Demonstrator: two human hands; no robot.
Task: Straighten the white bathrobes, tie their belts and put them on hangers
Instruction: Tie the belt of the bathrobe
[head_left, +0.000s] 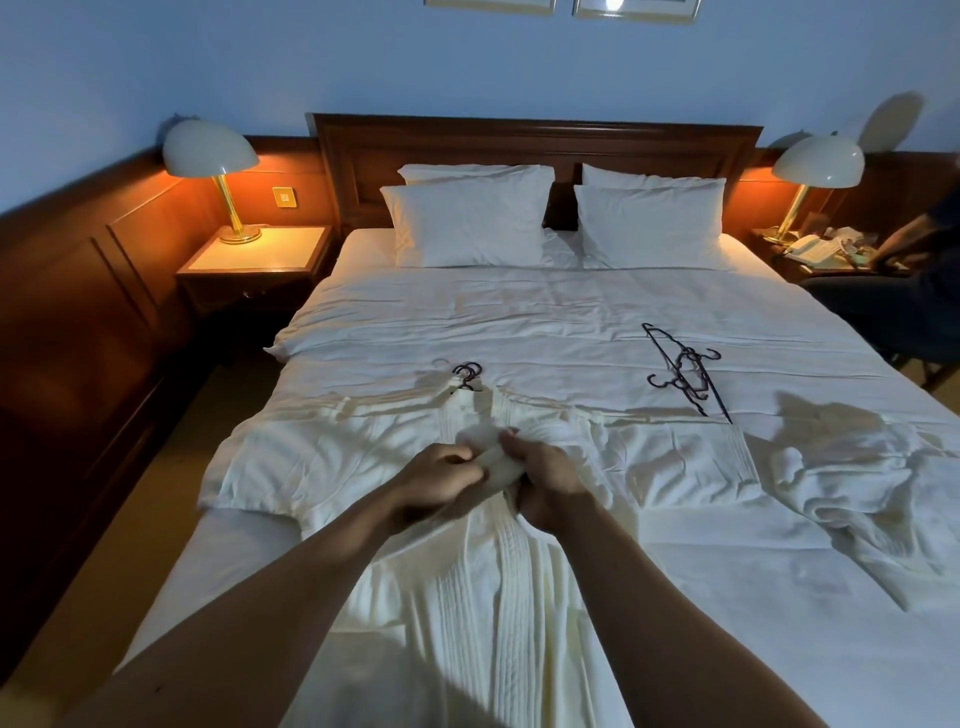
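Head camera looked down on a bed (519, 312) where a white bathrobe (467, 597) lay spread flat, its collar on dark hangers (466, 375). Both hands met over its chest: the left hand (436, 475) and the right hand (545, 480) each had a clenched grip on the white belt (491, 460) bunched between them. A second, crumpled bathrobe (857, 488) lay to the right, with loose hangers (683, 369) on the cover beyond it.

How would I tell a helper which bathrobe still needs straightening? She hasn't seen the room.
Start at the bed and look at its near right side, below the loose dark hangers. The crumpled bathrobe lies there in a heap, untouched, unlike the flat bathrobe mid-bed.
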